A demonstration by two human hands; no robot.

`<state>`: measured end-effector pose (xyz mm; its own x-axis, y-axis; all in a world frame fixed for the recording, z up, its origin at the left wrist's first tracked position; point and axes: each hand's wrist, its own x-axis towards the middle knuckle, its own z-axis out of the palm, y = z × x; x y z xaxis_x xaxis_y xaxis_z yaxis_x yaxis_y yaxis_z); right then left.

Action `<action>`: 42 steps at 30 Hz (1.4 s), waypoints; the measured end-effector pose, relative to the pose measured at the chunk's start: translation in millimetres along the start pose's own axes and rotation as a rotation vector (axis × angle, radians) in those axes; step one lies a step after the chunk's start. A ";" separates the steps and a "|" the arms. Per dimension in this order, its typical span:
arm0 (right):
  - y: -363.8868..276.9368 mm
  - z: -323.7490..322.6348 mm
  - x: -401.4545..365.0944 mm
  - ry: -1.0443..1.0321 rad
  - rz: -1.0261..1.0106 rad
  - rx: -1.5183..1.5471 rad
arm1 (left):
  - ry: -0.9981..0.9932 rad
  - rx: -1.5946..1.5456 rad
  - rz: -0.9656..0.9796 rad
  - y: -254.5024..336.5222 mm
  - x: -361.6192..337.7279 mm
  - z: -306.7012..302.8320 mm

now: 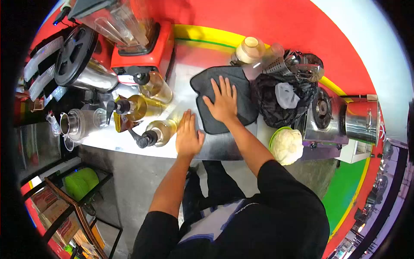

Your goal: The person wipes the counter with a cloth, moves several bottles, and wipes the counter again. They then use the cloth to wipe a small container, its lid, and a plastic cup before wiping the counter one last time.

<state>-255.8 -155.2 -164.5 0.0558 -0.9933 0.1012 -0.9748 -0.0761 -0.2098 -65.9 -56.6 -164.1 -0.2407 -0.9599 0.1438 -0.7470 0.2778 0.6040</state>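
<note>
A flat black fabric piece [207,118] with a stitched edge and a notch on its left side lies on the steel counter [183,64]. My right hand [223,101] presses down on it, palm flat and fingers spread. To its left, my left hand [188,137] rests open on the bare metal, apart from the fabric. Close by that hand stands a pump bottle [164,131] of pale yellow liquid. Two more pump bottles, one amber [144,108] and one yellowish [157,88], are behind it.
A red blender [142,56] and a steel pot with a black lid [75,56] stand at back left. On the right are a crumpled black plastic bag [269,103], a pale rounded bundle in a green bowl [286,146], a stove [322,110] and a pot [362,121].
</note>
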 end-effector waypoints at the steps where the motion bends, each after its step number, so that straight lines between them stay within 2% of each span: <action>1: -3.5 6.5 22.1 0.026 -0.010 0.015 | -0.004 0.004 -0.002 0.5 -0.3 -0.8; 3: -13.4 17.9 68.4 0.074 -0.023 0.049 | -0.008 0.016 -0.021 1.1 0.9 -0.9; 6: -38.7 23.5 130.2 0.019 -0.009 0.082 | -0.055 0.005 -0.057 -2.0 -0.3 1.6; 8: -60.5 36.6 154.1 0.022 -0.083 0.055 | -0.057 0.031 -0.066 -2.5 -0.7 2.9; 11: -89.6 43.8 161.0 -0.043 -0.262 -0.018 | -0.096 0.067 -0.084 1.6 3.1 -3.6; 14: -68.8 32.8 144.3 -0.074 -0.352 0.064 | -0.094 0.042 -0.079 3.4 4.2 -6.0; 17: -25.9 15.6 96.8 0.088 -0.199 0.166 | -0.095 0.028 -0.093 1.9 2.4 -3.0; 18: -18.4 -0.2 79.0 0.027 -0.100 0.111 | -0.108 0.021 -0.108 0.9 0.5 -1.0; 19: -5.2 6.6 56.7 0.086 -0.032 0.090 | -0.106 0.023 -0.114 -1.1 0.8 -0.4; 21: 11.0 1.4 40.9 0.035 0.078 0.062 | -0.093 0.042 -0.096 -0.5 -0.6 0.5; 23: 10.5 5.5 49.1 0.010 0.149 0.011 | -0.060 0.018 -0.108 -0.6 2.3 -0.1; 27: -8.5 14.2 105.0 0.024 0.154 0.019 | -0.047 -0.014 -0.088 0.2 1.9 -4.0; 31: -43.6 21.1 167.0 -0.011 0.072 0.024 | -0.088 -0.019 -0.138 1.8 4.5 -5.9; 34: -77.1 32.9 181.9 -0.028 -0.005 -0.049 | -0.045 0.010 -0.085 1.0 3.2 -7.2; 39: -92.0 35.1 153.0 -0.031 -0.142 -0.090 | -0.029 0.010 -0.048 -1.2 3.6 -6.7; 41: -80.2 21.9 125.1 -0.128 -0.331 0.050 | -0.085 0.029 -0.083 2.2 3.2 -9.2; 42: -72.6 18.1 106.7 -0.122 -0.318 0.049 | -0.099 0.020 -0.130 3.9 0.7 -6.4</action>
<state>-175.1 -257.2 -156.0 0.3833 -0.9221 0.0528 -0.8932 -0.3846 -0.2327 -65.1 -56.4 -156.6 -0.2005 -0.9796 -0.0131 -0.7881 0.1533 0.5962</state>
